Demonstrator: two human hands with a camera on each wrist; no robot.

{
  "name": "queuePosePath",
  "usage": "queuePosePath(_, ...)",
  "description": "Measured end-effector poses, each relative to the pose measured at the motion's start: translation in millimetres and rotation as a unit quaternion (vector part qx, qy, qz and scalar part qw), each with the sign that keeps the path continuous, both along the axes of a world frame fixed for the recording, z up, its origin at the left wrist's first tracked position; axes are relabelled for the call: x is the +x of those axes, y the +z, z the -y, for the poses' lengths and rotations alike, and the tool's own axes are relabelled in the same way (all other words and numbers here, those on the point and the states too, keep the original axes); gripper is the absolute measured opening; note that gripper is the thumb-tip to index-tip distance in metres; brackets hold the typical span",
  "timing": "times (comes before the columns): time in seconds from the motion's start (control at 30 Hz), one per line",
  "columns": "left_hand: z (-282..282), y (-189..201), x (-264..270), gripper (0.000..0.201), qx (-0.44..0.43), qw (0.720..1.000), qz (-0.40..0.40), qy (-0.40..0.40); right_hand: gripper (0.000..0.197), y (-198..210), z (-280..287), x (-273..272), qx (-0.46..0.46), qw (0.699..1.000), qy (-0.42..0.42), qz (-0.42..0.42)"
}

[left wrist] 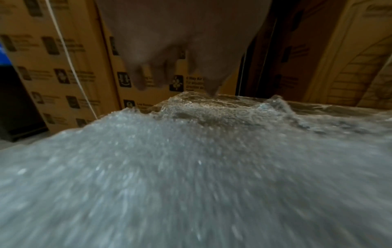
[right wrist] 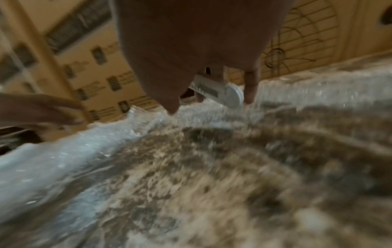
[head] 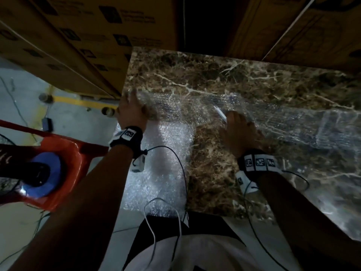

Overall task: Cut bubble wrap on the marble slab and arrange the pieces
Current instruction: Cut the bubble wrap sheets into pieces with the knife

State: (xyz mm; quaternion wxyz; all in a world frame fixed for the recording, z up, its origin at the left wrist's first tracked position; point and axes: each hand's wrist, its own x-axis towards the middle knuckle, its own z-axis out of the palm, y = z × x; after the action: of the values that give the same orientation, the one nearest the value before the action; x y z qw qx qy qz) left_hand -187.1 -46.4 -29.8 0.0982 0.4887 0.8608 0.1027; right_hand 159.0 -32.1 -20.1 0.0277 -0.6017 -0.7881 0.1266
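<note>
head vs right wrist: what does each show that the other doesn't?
Head only: the red chair, both wristbands, the bubble wrap hanging off the slab's left edge.
Right wrist only: the cutter's round butt end and ribbed body, close under the right hand.
Both: wrap on the slab, the left hand on the wrap, cartons behind.

On the marble slab [head: 254,79], bubble wrap [head: 283,122] stretches from 9 to 3 o'clock; a stacked pile [head: 162,163] lies at 7; cartons [head: 78,45] stand at 11; chair [head: 64,153] at 8.
</note>
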Motion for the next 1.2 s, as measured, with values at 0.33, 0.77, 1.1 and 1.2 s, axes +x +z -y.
queuePosePath(0.33,-39.2,-7.3,-37.6,0.045,-0.131,0.99,-0.006,-0.049,0.059,-37.2,1.4,-35.4,-0.039,0.982,-0.183,0.008)
queuePosePath(0.77,-24.1,39.1,-21.2,0.033,0.152,0.831,0.524,0.112,0.029,-30.3,40.6,-24.8,-0.007,0.981,-0.192,-0.026)
queuePosePath(1.1,113.0,77.9,-11.8,0.04,0.214,0.898,0.379,0.066,0.046,-11.9,123.3,-7.6,-0.035,0.976,-0.15,-0.156)
queuePosePath(1.2,138.8,67.3,-11.2,0.046,0.203,0.91,0.352,0.077,0.042,-11.4,125.2,-4.9,-0.036,0.98,-0.142,-0.135)
